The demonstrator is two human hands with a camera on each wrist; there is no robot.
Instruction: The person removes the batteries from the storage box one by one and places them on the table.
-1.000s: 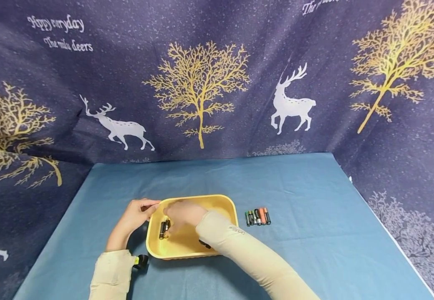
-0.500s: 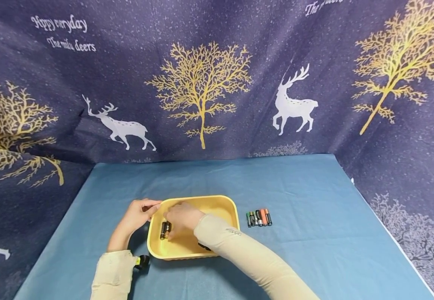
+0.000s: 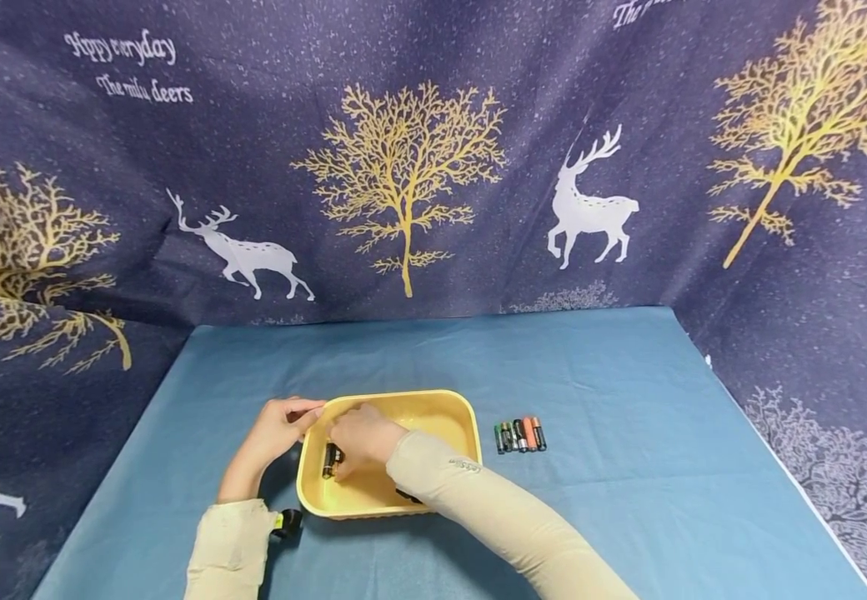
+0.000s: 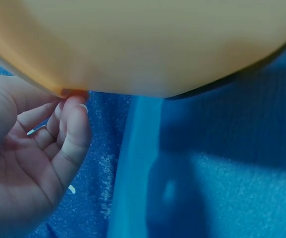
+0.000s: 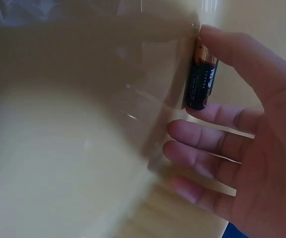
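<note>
A yellow plastic tub stands on the blue cloth. My left hand pinches its far left corner at the rim, thumb and fingertips meeting there in the left wrist view. Inside the tub, my right hand reaches to the left end. In the right wrist view its thumb and index finger hold a black battery with a copper-coloured end by its two ends. The other fingers are loosely bent and hold nothing. Beside it in the head view lies a black battery, partly crowded by the held one.
Right of the tub, several batteries lie side by side in a row on the blue cloth. A black wrist camera sits by the left sleeve. Dark patterned cloth hangs behind and at the sides.
My right hand, blurred a second ago, has steadied, and its thumb and fingers have come together at the battery. My left hand stays at the tub's rim. The head view has shifted slightly.
</note>
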